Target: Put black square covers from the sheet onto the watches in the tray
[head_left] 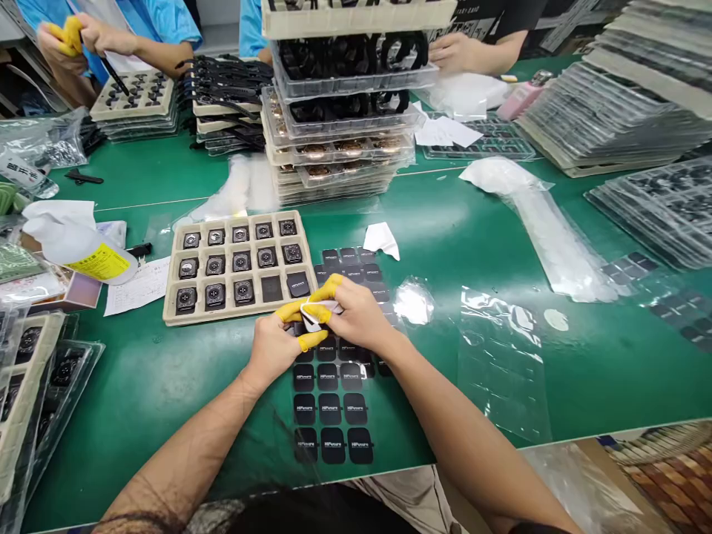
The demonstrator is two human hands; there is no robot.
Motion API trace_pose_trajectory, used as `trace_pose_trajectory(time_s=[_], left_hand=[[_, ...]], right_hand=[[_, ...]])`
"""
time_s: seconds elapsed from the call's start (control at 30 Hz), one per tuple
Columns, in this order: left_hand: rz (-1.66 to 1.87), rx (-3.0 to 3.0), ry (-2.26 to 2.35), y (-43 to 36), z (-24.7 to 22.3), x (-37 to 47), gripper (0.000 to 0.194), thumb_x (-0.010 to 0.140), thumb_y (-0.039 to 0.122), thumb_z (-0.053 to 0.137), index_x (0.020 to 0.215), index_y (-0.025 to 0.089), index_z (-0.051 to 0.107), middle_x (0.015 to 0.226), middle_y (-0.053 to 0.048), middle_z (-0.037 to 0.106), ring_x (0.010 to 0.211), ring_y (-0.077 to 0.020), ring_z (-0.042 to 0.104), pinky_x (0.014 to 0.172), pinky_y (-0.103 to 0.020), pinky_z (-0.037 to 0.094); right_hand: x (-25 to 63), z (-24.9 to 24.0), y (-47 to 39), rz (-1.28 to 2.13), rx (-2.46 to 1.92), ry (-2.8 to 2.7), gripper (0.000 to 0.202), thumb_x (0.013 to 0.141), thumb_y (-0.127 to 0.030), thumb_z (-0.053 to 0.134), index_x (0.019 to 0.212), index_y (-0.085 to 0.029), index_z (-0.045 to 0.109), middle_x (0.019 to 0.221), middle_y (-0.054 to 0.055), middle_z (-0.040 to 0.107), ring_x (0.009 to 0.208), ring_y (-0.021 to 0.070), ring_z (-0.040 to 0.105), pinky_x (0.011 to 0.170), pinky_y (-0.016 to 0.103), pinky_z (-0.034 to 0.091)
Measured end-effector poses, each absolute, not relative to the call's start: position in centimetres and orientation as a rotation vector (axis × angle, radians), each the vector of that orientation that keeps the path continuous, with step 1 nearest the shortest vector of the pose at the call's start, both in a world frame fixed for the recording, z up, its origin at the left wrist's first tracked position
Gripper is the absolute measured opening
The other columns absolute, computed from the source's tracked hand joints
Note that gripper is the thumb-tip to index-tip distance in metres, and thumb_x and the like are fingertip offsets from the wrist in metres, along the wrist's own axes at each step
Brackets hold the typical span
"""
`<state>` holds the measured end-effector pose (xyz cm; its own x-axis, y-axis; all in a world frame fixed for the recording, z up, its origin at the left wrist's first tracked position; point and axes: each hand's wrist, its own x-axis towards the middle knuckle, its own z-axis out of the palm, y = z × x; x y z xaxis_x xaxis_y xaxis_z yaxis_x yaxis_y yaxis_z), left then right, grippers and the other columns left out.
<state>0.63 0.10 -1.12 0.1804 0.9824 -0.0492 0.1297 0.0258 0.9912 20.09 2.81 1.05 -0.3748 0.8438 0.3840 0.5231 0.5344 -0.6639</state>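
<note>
Both my hands meet at the middle of the table, with yellow finger cots on several fingers. My left hand is closed on a small dark piece, probably a watch body, mostly hidden by fingers and cloth. A white wiping cloth is pinched in my right hand and pressed against that piece. Just beyond lies a beige tray of black smartwatches, most with their sensor backs up. One watch at its near right corner carries a printed black face film. Under my hands are sheets of black printed films.
A tall stack of trays stands ahead. At left are a white bottle and more watch trays. Clear plastic sheets and a bag strip lie right. Co-workers' hands work across the table.
</note>
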Motion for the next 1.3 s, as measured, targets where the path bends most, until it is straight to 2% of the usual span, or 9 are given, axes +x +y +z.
trace_pose_trajectory(time_s=[0.2,0.27,0.4,0.47,0.53,0.67,0.8,1.1,1.3], left_hand=[[1.027,1.385,1.193,0.0,-1.6,0.6,0.057,0.065,0.022,0.089,0.12,0.021,0.074,0.113,-0.006,0.078,0.1,-0.0239,0.075,0.097,-0.036,0.059],[1.037,1.357,1.192,0.1,-1.5,0.6,0.057,0.065,0.024,0.089,0.12,0.021,0.074,0.115,-0.006,0.078,0.101,-0.0237,0.074,0.097,-0.036,0.06],[1.11,1.361,1.268,0.1,-1.4,0.6,0.06,0.065,0.03,0.091,0.122,0.02,0.073,0.111,-0.006,0.078,0.099,-0.0222,0.075,0.096,-0.036,0.061],[1.151,1.439,1.276,0.0,-1.6,0.5,0.059,0.065,0.03,0.091,0.12,0.021,0.074,0.108,-0.005,0.079,0.096,-0.0216,0.075,0.096,-0.037,0.061],[1.182,1.504,1.261,-0.1,-1.8,0.4,0.058,0.065,0.028,0.091,0.119,0.021,0.074,0.107,-0.005,0.079,0.095,-0.0219,0.075,0.095,-0.037,0.062],[1.247,1.529,1.214,0.0,-1.9,0.5,0.056,0.067,0.027,0.089,0.12,0.019,0.073,0.113,-0.007,0.078,0.101,-0.0239,0.075,0.097,-0.038,0.061],[1.252,1.649,1.245,-0.1,-1.3,0.5,0.053,0.069,0.028,0.088,0.119,0.019,0.073,0.111,-0.007,0.079,0.097,-0.0235,0.076,0.094,-0.038,0.063],[1.391,1.993,1.298,-0.2,-1.4,0.2,0.047,0.071,0.029,0.086,0.116,0.022,0.073,0.109,-0.004,0.079,0.094,-0.022,0.077,0.092,-0.037,0.064],[1.354,1.902,1.309,-0.2,-1.6,0.1,0.047,0.074,0.03,0.084,0.118,0.021,0.073,0.107,-0.005,0.079,0.093,-0.0228,0.077,0.091,-0.037,0.064]], right_hand=[[19.6,1.2,2.6,0.675,-0.972,-2.121,0.01,0.094,-0.031,0.061,0.095,-0.025,0.069,0.088,0.004,0.067,0.08,0.0188,0.062,0.068,0.032,0.049],[20.2,1.2,3.1,0.594,-1.111,-2.079,0.011,0.095,-0.031,0.06,0.093,-0.025,0.069,0.089,0.005,0.066,0.083,0.0201,0.061,0.071,0.034,0.049],[22.3,1.6,3.9,0.208,-1.531,-1.957,0.012,0.091,-0.026,0.063,0.1,-0.021,0.07,0.107,0.013,0.065,0.105,0.0313,0.056,0.088,0.05,0.047],[22.5,2.1,3.3,0.172,-1.503,-1.928,0.02,0.092,-0.024,0.063,0.112,-0.022,0.067,0.118,0.015,0.063,0.115,0.0341,0.053,0.096,0.057,0.045],[21.7,2.5,2.4,0.352,-1.331,-1.948,0.027,0.095,-0.021,0.058,0.121,-0.024,0.064,0.123,0.013,0.062,0.119,0.0305,0.055,0.1,0.054,0.046],[19.6,2.5,1.2,0.815,-1.124,-1.928,0.041,0.092,-0.01,0.051,0.128,-0.027,0.061,0.118,0.007,0.067,0.109,0.0218,0.065,0.094,0.042,0.056],[19.4,2.1,1.2,0.945,-1.174,-1.86,0.049,0.085,-0.004,0.052,0.128,-0.027,0.063,0.115,0.005,0.072,0.104,0.0199,0.07,0.093,0.04,0.058],[19.9,3.0,1.3,0.931,-1.389,-1.847,0.033,0.091,-0.012,0.054,0.118,-0.027,0.067,0.106,0.004,0.077,0.097,0.023,0.072,0.084,0.037,0.058],[19.4,2.3,1.3,0.948,-1.361,-1.789,0.016,0.089,-0.02,0.061,0.102,-0.021,0.069,0.097,0.005,0.071,0.082,0.0184,0.068,0.074,0.033,0.056]])
